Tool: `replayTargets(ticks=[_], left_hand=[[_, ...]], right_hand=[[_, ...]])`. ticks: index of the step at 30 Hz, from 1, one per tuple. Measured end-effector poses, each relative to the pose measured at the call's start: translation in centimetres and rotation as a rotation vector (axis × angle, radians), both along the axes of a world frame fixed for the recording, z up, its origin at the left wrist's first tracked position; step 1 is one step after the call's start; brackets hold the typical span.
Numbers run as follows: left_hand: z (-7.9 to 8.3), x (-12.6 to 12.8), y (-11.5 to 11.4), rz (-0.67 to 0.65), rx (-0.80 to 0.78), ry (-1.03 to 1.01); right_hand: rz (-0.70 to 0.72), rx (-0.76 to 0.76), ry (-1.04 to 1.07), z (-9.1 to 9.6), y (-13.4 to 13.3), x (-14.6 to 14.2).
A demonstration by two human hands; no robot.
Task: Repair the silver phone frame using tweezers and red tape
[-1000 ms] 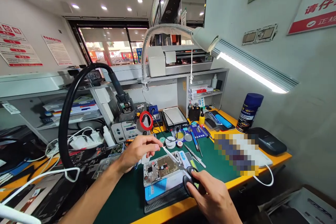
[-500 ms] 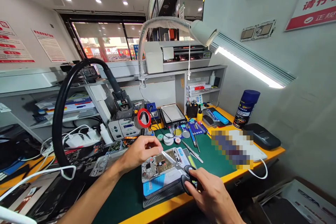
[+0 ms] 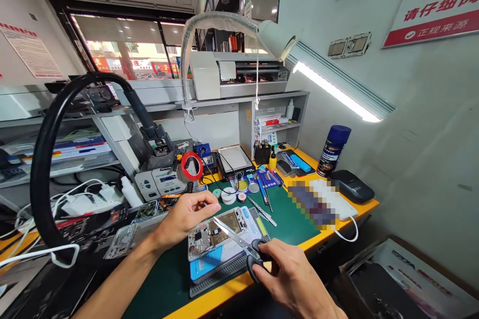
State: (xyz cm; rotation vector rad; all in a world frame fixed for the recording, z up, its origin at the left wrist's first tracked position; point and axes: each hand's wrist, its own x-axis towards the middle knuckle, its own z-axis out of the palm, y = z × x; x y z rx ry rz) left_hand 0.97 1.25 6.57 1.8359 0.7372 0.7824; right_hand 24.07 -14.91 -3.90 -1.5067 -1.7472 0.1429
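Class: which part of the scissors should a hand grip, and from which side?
Grip the scissors by the black loops, coming from the near bench edge. The blades point away over the open phone, so the loops face the person; the right hand holds them there.

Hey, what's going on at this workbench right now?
A person is at a repair bench. Their right hand grips black-handled scissors, blades pointing across an opened phone on the green mat. Their left hand hovers at the phone's far edge, fingertips pinched together; whatever they pinch is too small to see.
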Motion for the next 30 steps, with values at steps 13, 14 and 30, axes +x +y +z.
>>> replayTargets(ticks=[13, 14, 30], left_hand=[[-6.5, -0.4, 3.3, 0.107, -0.171, -0.131], [-6.6, -0.6, 3.2, 0.107, -0.178, -0.123], [-6.1, -1.1, 2.6, 0.103, -0.195, -0.037]], right_hand=[[-0.62, -0.516, 0.068, 0.2, 9.8, 9.0], [-0.62, -0.541, 0.063, 0.2, 9.9, 9.0], [-0.526, -0.623, -0.082, 2.1, 8.3, 9.1]])
